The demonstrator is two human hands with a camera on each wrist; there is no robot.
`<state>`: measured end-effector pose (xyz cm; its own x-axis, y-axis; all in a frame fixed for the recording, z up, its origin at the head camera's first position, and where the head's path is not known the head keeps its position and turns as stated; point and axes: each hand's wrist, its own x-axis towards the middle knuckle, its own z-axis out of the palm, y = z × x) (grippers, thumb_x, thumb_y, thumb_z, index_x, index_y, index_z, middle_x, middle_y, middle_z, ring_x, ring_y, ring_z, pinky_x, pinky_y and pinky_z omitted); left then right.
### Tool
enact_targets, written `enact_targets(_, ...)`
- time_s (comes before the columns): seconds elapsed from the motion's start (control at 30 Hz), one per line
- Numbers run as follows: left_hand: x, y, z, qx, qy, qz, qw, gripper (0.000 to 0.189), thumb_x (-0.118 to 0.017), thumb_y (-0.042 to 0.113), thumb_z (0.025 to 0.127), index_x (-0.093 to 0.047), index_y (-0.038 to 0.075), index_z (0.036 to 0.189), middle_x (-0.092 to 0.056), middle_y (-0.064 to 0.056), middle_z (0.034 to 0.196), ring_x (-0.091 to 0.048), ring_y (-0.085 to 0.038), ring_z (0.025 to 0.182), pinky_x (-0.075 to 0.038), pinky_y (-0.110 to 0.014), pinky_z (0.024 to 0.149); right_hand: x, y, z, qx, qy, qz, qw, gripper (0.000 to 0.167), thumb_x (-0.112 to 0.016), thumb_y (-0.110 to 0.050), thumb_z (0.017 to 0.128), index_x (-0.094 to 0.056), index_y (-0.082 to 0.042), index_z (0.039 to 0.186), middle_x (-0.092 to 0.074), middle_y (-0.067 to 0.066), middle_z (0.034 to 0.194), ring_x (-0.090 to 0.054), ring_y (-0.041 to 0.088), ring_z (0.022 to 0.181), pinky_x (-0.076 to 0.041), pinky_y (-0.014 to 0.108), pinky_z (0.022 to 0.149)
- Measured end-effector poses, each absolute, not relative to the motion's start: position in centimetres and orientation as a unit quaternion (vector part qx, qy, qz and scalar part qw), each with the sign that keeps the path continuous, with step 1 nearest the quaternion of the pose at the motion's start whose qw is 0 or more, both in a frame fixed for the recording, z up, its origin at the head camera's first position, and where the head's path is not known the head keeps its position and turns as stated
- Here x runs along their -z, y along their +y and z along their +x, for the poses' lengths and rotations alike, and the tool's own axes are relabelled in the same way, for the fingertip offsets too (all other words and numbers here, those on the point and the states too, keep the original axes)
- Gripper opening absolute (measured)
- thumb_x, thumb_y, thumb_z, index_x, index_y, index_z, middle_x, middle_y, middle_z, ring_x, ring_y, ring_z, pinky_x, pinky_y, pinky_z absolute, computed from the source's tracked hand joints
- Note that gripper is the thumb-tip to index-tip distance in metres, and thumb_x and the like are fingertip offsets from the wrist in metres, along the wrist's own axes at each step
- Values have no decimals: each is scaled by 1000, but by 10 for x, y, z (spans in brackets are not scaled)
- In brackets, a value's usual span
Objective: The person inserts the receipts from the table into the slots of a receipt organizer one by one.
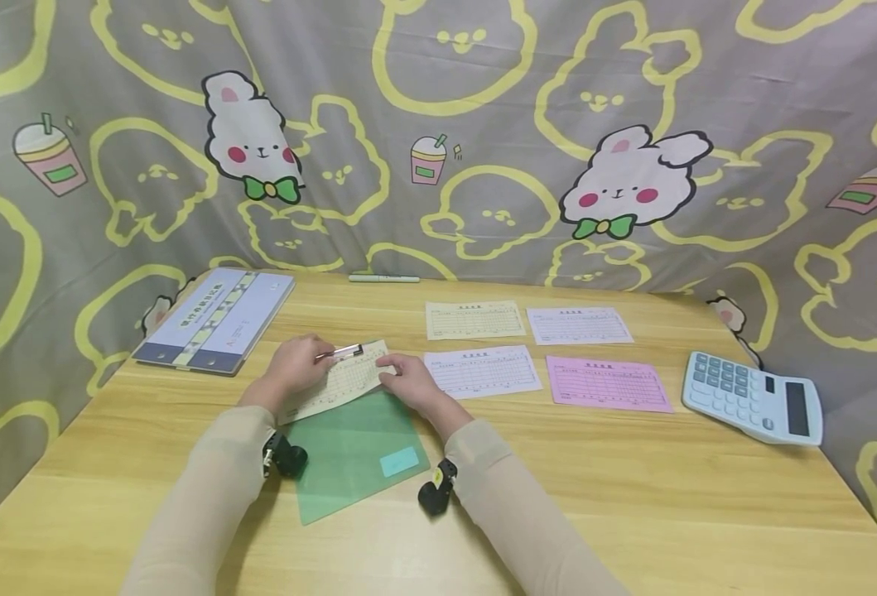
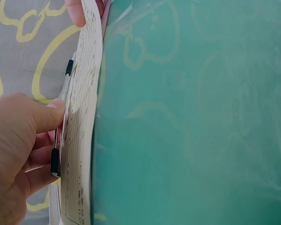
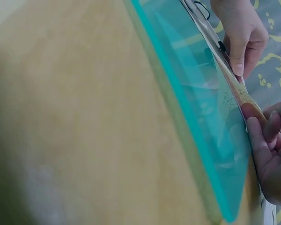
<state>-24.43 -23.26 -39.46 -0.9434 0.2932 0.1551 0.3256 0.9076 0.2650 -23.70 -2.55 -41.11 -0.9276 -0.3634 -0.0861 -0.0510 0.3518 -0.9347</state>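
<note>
A translucent green clip folder (image 1: pixel 356 455), with a light-blue label near its lower corner, lies tilted before me. Along its far edge is a metal clip (image 2: pixel 56 136) with black ends. My left hand (image 1: pixel 296 364) grips this clip, thumb on its wire lever in the left wrist view. A pale yellow printed slip (image 1: pixel 344 385) lies at the clip, across the top of the folder. The right hand (image 1: pixel 416 385) pinches the slip's right end between thumb and fingers. In the right wrist view the slip bends up there, close to the fingertips (image 3: pixel 253 112).
Right of my hands lie a yellow slip (image 1: pixel 474 319), two white slips (image 1: pixel 580 325) and a pink slip (image 1: pixel 608 383). A light-blue calculator (image 1: pixel 751 397) sits at the right edge. At the back left is a notebook (image 1: pixel 218 319); a pen (image 1: pixel 384 279) lies by the curtain (image 1: pixel 483 207).
</note>
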Motion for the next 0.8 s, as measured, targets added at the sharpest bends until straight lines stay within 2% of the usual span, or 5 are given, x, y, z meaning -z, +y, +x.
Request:
enact_targets(0.07, 395, -232, -244, 146, -975, -157, 57, 22, -58, 17, 82, -64, 1, 96, -58, -12, 89, -53, -31, 83, -40, -45, 73, 411, -25, -237, 553, 811, -128, 140, 25, -54, -7, 83, -58, -6, 108, -55, 4, 104, -48, 13, 69, -40, 23, 63)
enact_targets(0.23, 395, -231, -243, 148, -975, -153, 61, 22, -58, 17, 82, -65, 1, 95, -58, -12, 90, -53, -29, 82, -40, -44, 72, 412, -26, -238, 552, 812, -130, 137, 27, -54, -7, 83, -58, -6, 109, -54, 4, 110, -48, 11, 75, -40, 23, 65)
enact_targets(0.33, 397, -231, -243, 148, -976, -149, 59, 22, -58, 17, 82, -65, 1, 96, -58, -12, 90, -53, -29, 83, -40, -44, 72, 413, -27, -238, 556, 809, -127, 141, 27, -54, -7, 83, -57, -6, 110, -54, 4, 110, -47, 12, 74, -40, 23, 62)
enact_targets(0.63, 400, -231, -242, 147, -976, -146, 67, 25, -58, 17, 82, -63, 0, 99, -57, -13, 93, -52, -30, 86, -40, -44, 75, 413, -26, -238, 555, 808, -138, 144, 29, -53, -7, 84, -55, -5, 113, -56, 3, 90, -44, 11, 58, -38, 22, 54)
enact_targets(0.8, 401, -231, -241, 163, -975, -133, 71, 27, -59, 18, 81, -63, 0, 100, -56, -13, 93, -52, -31, 87, -39, -45, 76, 413, -26, -238, 565, 800, -137, 149, 29, -53, -7, 84, -55, -4, 113, -56, 2, 93, -46, 11, 61, -40, 22, 57)
